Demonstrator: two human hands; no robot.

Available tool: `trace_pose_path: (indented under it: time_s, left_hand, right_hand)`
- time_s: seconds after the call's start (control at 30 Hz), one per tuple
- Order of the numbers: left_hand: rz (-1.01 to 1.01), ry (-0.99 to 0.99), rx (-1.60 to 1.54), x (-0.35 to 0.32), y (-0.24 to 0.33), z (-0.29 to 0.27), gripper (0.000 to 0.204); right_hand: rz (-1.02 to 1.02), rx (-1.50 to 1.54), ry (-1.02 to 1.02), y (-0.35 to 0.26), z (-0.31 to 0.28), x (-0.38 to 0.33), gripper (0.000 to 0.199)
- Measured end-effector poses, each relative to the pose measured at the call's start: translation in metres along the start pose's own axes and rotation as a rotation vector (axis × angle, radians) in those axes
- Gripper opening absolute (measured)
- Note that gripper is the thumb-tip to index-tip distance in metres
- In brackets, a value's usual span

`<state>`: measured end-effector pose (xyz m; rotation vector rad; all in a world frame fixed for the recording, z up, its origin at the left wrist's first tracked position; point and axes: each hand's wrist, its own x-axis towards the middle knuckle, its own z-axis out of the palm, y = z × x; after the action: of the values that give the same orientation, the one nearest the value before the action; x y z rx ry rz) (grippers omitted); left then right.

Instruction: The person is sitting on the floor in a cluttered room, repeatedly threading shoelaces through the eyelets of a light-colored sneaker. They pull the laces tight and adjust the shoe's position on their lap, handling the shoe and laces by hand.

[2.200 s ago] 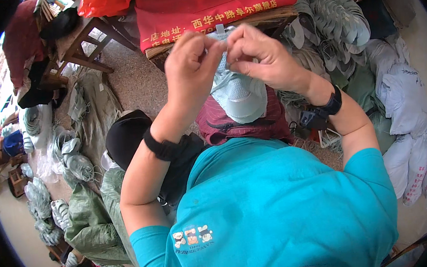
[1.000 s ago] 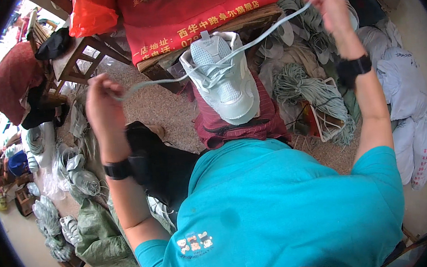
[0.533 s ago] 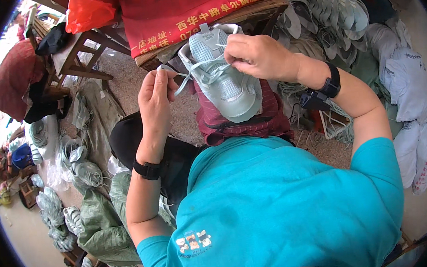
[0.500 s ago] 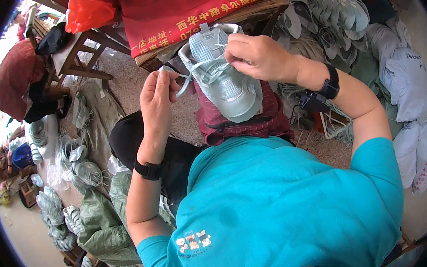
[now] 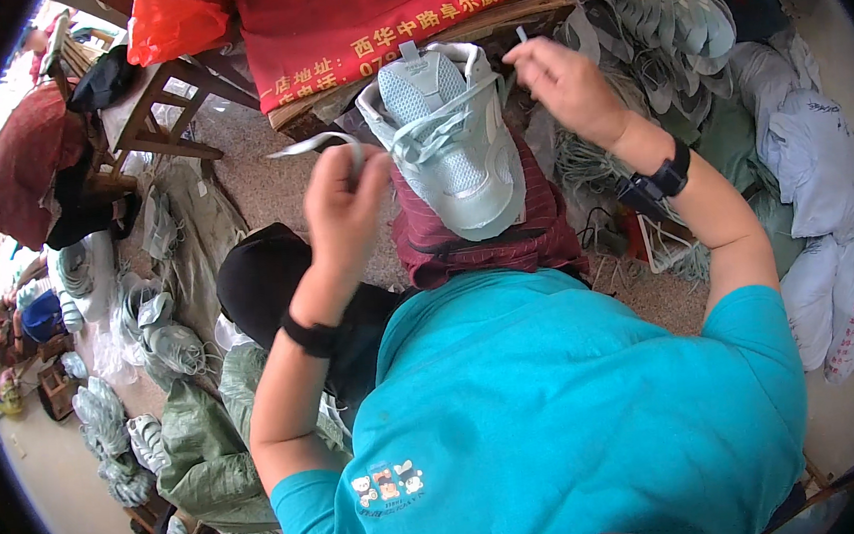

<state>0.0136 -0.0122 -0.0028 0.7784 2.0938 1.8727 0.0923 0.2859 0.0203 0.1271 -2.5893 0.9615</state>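
A pale grey-green sneaker (image 5: pixel 465 179) with a mesh tongue rests on maroon striped cloth (image 5: pixel 435 236) over my lap, its toe toward me. Pale shoelaces (image 5: pixel 437 134) cross its front. To the left of the shoe, my left hand (image 5: pixel 342 208) is closed around one shoelace, whose loose end sticks out past the fingers; the hand is slightly blurred. My right hand (image 5: pixel 569 90), up and to the right of the shoe, pinches the other shoelace, with its tip showing above the fingers. Neither hand touches the shoe's body.
A wooden table (image 5: pixel 527 13) under a red cloth (image 5: pixel 397 8) stands just beyond the shoe. Bundled shoe parts (image 5: pixel 664 22) and white sacks (image 5: pixel 821 176) line the right. On the left are a wooden stool (image 5: pixel 159 107), green sacks (image 5: pixel 207 465) and more bundles.
My hands have pulled apart from the lacing. The right moved right and up, drawing its lace out to the shoe's right side; the left shifted slightly right and nearer me.
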Motion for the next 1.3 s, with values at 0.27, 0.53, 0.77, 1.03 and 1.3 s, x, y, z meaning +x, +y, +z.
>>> trace_pose_path:
  time_s: [0.27,0.53,0.77,1.03,1.3]
  left_hand:
    - [0.353,0.016,0.566,0.021,0.019,0.042,0.022]
    - [-0.258,-0.259,0.036,0.018,0.019,0.011,0.020]
    - [-0.263,-0.125,-0.106,0.038,0.025,-0.029,0.024]
    - [-0.195,0.435,-0.884,0.055,-0.011,-0.187,0.033]
    - [0.116,0.483,-0.823,0.042,0.014,-0.248,0.030]
  right_hand:
    - [0.449,0.578,0.099,0.023,-0.058,0.020,0.028]
    - [0.664,0.994,0.390,0.066,-0.128,0.027,0.022]
    - [0.282,0.854,0.838,0.090,-0.248,0.008,0.030]
    - [0.364,0.453,0.996,0.062,-0.242,-0.006,0.030]
    - [0.309,0.021,0.709,0.085,-0.214,-0.027,0.032]
